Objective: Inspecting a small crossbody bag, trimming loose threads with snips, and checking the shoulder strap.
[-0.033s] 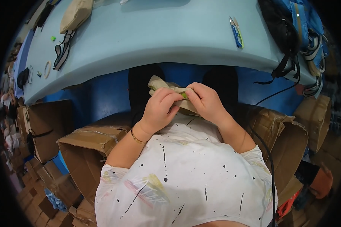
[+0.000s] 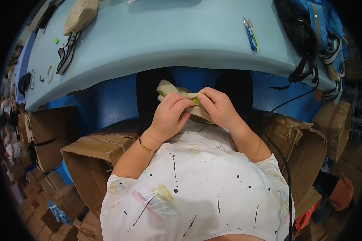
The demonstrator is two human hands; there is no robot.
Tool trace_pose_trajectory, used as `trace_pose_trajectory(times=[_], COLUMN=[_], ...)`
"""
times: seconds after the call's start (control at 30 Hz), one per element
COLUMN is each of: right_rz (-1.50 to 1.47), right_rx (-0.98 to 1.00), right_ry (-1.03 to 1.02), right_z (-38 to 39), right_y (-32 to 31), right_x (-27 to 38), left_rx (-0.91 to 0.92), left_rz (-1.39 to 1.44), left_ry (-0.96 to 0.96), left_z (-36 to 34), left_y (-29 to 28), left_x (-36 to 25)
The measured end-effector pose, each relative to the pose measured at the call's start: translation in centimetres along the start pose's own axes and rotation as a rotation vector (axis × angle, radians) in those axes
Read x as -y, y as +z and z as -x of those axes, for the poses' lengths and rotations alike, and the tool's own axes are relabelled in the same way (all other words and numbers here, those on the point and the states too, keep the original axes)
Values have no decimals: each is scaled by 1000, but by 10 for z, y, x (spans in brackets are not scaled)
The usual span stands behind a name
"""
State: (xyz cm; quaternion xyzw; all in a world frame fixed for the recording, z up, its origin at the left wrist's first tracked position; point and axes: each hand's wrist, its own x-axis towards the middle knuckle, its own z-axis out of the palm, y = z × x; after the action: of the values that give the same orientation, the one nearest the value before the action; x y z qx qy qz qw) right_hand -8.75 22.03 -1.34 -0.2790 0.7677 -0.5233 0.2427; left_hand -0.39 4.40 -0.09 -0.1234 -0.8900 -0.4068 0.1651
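Observation:
Over my lap, both hands hold a beige cloth piece [image 2: 165, 88], which looks like a folded fabric bag. My left hand [image 2: 169, 116] pinches its edge with thumb and curled fingers. Close beside it, my right hand [image 2: 219, 105] grips the other side, thumb pressed on the cloth. Between my fingertips shows a small bright green bit [image 2: 196, 101]; its kind cannot be made out. Part of the cloth hangs below my hands, and my fingers hide much of it.
Ahead curves a pale blue table [image 2: 169, 36]. On it lie thread snips [image 2: 251, 35], a beige pouch [image 2: 81, 16] with a striped strap [image 2: 67, 54], a tape ring [image 2: 50, 73] and black and blue bags [image 2: 299, 30]. Cardboard boxes [image 2: 96, 150] flank me; a black cable [image 2: 283, 160] runs at right.

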Motion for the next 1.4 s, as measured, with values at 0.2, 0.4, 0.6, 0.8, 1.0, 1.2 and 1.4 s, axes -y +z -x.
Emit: trace_pose_trajectory(times=[0.2,0.4,0.6,0.8,1.0,1.2,1.4], right_rz=[-1063,-1416,-1587,-1634,-1307,-113,1029], right_rx=[112,138,319,356,204,-494,-863], right_ry=[299,378,345,520,452,-185,-386], right_z=[-9,-23,-25,-12,-3,-34,-101], right_y=[4,15,44,59,46,-48,-142], right_x=[-6,24,34,4,-9,-3,-38], left_rx=[-134,-10,375,495,364,290,164], left_rz=[-47,-152,-11,431,761,777,660], left_ry=[86,118,175,70,-131,-284,-174], left_z=[1,-31,-58,-42,-17,0,2], left_y=[-3,-47,-90,-64,-29,-16,-11], left_x=[4,1,12,37,32,12,2])
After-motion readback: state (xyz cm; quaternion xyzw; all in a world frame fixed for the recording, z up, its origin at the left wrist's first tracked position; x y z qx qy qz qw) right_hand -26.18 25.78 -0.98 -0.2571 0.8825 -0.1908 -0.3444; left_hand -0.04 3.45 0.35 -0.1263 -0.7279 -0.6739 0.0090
